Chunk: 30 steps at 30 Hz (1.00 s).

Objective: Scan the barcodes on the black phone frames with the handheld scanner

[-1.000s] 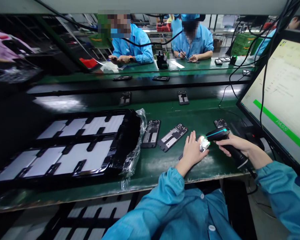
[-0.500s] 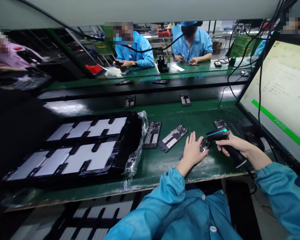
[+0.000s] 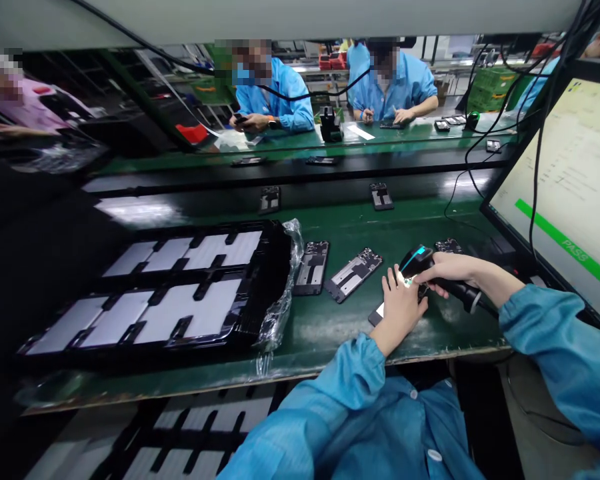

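Phone frame (image 3: pixel 380 311) is pinned flat on the green bench (image 3: pixel 330 327) near its front edge by left hand (image 3: pixel 401 308), w/ handheld scanner (image 3: pixel 433 272) clamped in right hand (image 3: pixel 450 270) just above; beam is best kept square on the lit label, frame held steady.

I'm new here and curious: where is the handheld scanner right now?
In the head view, the scanner is in the right hand, right of centre, aimed at the part under the left hand.
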Tool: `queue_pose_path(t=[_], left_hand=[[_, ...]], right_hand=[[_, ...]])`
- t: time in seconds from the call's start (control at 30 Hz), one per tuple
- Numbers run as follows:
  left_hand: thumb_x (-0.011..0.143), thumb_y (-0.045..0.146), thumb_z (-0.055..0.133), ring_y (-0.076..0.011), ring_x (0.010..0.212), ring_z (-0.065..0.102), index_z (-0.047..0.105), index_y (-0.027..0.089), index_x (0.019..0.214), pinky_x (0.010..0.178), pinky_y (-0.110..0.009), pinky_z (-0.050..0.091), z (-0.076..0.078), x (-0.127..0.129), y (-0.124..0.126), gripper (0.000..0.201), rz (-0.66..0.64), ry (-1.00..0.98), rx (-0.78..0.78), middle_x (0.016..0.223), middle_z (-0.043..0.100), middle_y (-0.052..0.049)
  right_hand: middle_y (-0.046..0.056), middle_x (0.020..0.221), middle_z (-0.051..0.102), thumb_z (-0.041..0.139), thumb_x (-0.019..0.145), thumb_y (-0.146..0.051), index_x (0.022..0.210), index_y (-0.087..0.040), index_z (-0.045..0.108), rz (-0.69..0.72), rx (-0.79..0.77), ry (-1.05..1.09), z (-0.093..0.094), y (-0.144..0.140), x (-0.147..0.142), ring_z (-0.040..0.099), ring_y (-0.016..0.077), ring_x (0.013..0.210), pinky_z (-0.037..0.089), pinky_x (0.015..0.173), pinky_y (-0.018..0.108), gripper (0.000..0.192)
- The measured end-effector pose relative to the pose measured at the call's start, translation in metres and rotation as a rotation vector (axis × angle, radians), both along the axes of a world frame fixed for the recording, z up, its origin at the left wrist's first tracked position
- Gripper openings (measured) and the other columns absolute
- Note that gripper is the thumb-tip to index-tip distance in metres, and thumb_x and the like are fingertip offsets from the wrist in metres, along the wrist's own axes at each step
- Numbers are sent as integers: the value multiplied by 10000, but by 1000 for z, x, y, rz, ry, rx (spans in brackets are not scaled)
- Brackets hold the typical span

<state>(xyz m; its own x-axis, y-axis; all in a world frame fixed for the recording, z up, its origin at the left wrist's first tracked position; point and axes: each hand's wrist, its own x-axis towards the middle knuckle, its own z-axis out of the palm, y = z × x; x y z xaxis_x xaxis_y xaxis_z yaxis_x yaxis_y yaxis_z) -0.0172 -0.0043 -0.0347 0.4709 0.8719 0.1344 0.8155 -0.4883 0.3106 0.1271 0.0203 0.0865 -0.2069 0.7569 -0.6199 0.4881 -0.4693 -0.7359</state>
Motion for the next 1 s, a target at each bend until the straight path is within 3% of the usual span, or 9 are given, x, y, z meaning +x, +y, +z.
queue_pose_path(t=[0.43,0.83,0.93,1.0], left_hand=[[836,469,578,-447,1412,201,461,207,1343,1122,-606,188,-4,1,0,582,16,-38,27,1518,301,-212],[834,481,594,-469,1410,208,391,198,1408,1115,-615,185,-9,3,-5,672,15,-3,68,1498,330,-234],[842,536,569,-478,1421,168,384,199,1420,1115,-634,160,-6,-5,2,695,8,-30,15,1526,277,-240],[807,622,571,-482,1430,133,374,207,1432,1112,-632,177,0,-18,20,776,-133,-31,-76,1559,209,-232]], right_hand=[[52,503,596,791,666,-424,516,-165,622,0,10,-21,18,2,-10,528,139,424,421,365,266,343],[41,451,576,728,690,-367,509,-126,599,139,-47,-198,31,21,-21,516,134,373,424,366,237,327],[39,474,591,711,709,-392,542,-120,617,104,39,-138,34,10,-18,520,128,397,409,405,231,333],[25,499,600,690,739,-411,638,-127,644,22,145,-70,32,-12,-12,547,136,449,421,472,239,305]])
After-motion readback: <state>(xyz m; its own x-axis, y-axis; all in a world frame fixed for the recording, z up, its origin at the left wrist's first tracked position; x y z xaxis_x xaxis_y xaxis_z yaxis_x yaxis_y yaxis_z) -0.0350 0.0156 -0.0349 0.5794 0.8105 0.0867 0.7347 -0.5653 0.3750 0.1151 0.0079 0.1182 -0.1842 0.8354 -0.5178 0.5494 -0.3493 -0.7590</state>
